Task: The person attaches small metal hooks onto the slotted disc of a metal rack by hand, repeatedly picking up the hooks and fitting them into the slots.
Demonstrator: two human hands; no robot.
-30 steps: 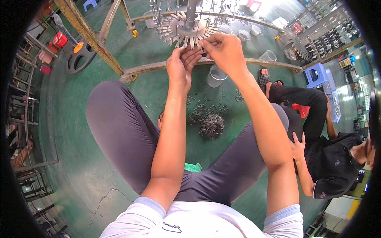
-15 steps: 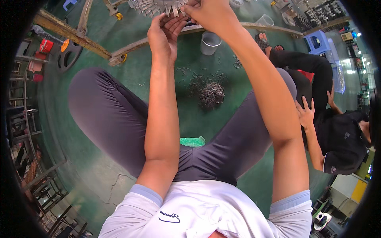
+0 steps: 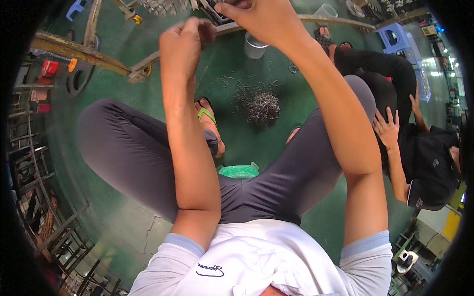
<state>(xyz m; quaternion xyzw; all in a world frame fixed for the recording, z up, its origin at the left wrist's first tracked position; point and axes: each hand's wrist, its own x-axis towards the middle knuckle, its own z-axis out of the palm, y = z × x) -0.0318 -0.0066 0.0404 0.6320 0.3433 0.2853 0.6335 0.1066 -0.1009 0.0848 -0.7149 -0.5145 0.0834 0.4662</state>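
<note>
Metal rack (image 3: 217, 12) | spiky, toothed | left hand (image 3: 185, 42) grip fisted | right hand (image 3: 261, 19) grip pinching rack

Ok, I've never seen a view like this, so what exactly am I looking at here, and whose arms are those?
There is no machine. A person wears a wide-angle camera on the head, looking down, so edges bend. Both forearms rising from below are that person's own. The left hand and the right hand are raised to a metal rack at the top edge; whether either hand holds anything is hidden. The person sits with grey-trousered knees apart on a green floor. On the floor lie a pile of small metal pieces and a metal cup. At right, another person in black sits nearby.
</note>
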